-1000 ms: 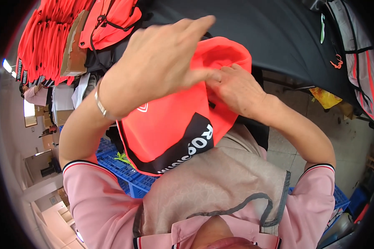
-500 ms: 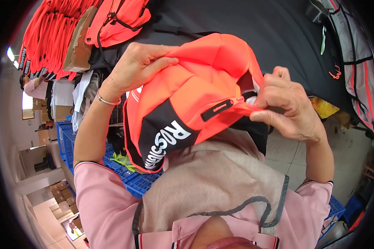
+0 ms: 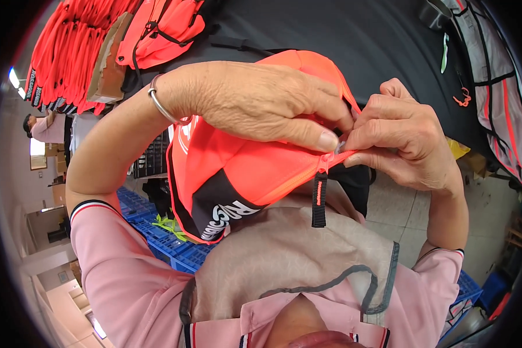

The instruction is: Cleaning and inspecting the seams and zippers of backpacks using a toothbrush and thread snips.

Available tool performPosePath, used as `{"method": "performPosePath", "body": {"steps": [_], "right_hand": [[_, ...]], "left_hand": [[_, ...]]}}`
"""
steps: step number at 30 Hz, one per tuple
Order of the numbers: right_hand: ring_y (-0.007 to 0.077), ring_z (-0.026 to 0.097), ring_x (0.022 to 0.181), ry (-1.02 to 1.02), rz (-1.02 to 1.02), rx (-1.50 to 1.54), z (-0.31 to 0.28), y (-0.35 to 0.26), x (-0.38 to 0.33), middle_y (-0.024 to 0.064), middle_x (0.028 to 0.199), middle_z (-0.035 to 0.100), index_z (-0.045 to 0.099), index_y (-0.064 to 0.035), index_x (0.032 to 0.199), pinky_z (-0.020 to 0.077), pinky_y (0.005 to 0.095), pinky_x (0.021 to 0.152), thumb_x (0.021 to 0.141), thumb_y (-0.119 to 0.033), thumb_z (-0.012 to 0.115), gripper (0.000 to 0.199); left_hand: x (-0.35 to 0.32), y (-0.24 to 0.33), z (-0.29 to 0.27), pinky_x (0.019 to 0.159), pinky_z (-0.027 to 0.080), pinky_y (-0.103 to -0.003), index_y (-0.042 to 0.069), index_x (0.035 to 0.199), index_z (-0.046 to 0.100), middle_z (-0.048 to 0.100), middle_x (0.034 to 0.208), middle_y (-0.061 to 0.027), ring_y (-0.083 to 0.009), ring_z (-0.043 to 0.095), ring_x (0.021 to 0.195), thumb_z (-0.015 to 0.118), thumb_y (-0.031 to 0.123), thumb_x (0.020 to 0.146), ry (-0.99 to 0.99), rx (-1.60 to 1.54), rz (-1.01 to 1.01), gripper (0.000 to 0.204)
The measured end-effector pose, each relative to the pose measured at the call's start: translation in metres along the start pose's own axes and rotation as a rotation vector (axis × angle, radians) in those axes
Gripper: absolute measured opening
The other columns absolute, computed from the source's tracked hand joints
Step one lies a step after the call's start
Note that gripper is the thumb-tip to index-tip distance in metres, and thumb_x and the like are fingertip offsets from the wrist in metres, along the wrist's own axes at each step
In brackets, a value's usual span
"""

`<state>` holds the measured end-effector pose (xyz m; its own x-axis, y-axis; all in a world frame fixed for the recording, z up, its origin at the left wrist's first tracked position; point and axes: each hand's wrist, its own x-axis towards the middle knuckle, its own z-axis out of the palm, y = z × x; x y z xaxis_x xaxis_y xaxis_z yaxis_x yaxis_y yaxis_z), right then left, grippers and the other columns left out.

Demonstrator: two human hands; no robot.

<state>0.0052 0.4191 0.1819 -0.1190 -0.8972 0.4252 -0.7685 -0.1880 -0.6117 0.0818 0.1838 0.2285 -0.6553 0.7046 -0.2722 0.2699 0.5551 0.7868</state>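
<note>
A bright orange bag (image 3: 246, 165) with a black lettered side panel lies in front of me. Its zipper (image 3: 290, 184) runs along the near edge, and a black pull tab (image 3: 319, 203) hangs from the slider. My left hand (image 3: 272, 104) reaches across the bag; its thumb presses beside the slider while the other fingers go into the opening. At the right end of the zipper, my right hand (image 3: 403, 136) pinches the bag's edge. Something whitish and translucent (image 3: 340, 144) shows between the hands in the opening; its kind is unclear.
A black-covered table (image 3: 307, 29) lies beyond the bag. At the far left are stacked orange bags (image 3: 69, 52), a cardboard box (image 3: 107, 64) and another orange bag (image 3: 162, 35). Blue crates (image 3: 174, 246) stand low on the left. Grey mesh pieces (image 3: 493, 81) lie at the right.
My left hand has moved right from the bag's far left edge to the zipper opening. The pull tab now hangs down toward me. My right hand keeps its pinch on the edge.
</note>
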Motion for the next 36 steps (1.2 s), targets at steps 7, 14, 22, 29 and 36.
{"method": "performPosePath", "body": {"steps": [7, 14, 22, 29, 36], "right_hand": [[0.0174, 0.053, 0.069, 0.046, -0.051, 0.091, 0.004, 0.015, 0.003, 0.0007, 0.070, 0.059, 0.070, -0.0079, 0.078, 0.0367, 0.0334, 0.074, 0.070, -0.021, 0.083, 0.020], [0.0214, 0.053, 0.068, 0.081, 0.010, 0.082, 0.005, 0.020, 0.004, 0.0038, 0.069, 0.053, 0.066, -0.0065, 0.080, 0.0397, 0.0325, 0.073, 0.075, -0.016, 0.080, 0.018], [0.0240, 0.048, 0.064, 0.140, 0.141, -0.010, 0.001, 0.025, -0.029, 0.0049, 0.065, 0.049, 0.066, -0.0056, 0.075, 0.0393, 0.0343, 0.069, 0.070, -0.013, 0.081, 0.018], [0.0215, 0.060, 0.071, -0.095, 0.294, 0.215, 0.001, 0.042, -0.039, 0.0035, 0.068, 0.064, 0.071, -0.0063, 0.075, 0.0432, 0.0334, 0.074, 0.075, -0.026, 0.082, 0.022], [0.0361, 0.062, 0.098, -0.389, 0.357, -0.056, 0.030, 0.061, 0.055, 0.0190, 0.099, 0.065, 0.064, 0.0013, 0.091, 0.0508, 0.0458, 0.080, 0.075, -0.030, 0.078, 0.037]], "left_hand": [[-0.002, 0.001, -0.013, 0.083, 0.045, -0.034, 0.005, 0.101, 0.072, 0.057, 0.096, -0.0080, -0.0241, 0.055, 0.090, 0.072, 0.032, 0.088, 0.021, 0.026, 0.030, 0.030], [-0.007, 0.001, -0.027, 0.081, 0.045, -0.035, -0.002, 0.070, 0.057, 0.052, 0.098, -0.0119, -0.0225, 0.053, 0.089, 0.061, 0.025, 0.094, 0.095, 0.130, 0.073, 0.036], [-0.073, 0.036, -0.074, 0.087, 0.045, -0.035, 0.003, 0.076, 0.068, 0.057, 0.102, -0.0100, -0.0224, 0.052, 0.095, 0.070, 0.025, 0.089, 0.561, 0.407, -0.298, 0.025], [-0.062, 0.008, -0.017, 0.101, 0.044, -0.045, 0.001, 0.066, 0.055, 0.052, 0.107, -0.0172, -0.0331, 0.059, 0.110, 0.063, 0.018, 0.086, 0.467, 0.362, -0.084, 0.028], [-0.043, 0.045, 0.004, 0.099, 0.047, -0.050, 0.005, 0.062, 0.059, 0.062, 0.119, -0.0250, -0.0336, 0.061, 0.109, 0.065, 0.039, 0.088, 0.523, 0.446, 0.099, 0.044]]}}
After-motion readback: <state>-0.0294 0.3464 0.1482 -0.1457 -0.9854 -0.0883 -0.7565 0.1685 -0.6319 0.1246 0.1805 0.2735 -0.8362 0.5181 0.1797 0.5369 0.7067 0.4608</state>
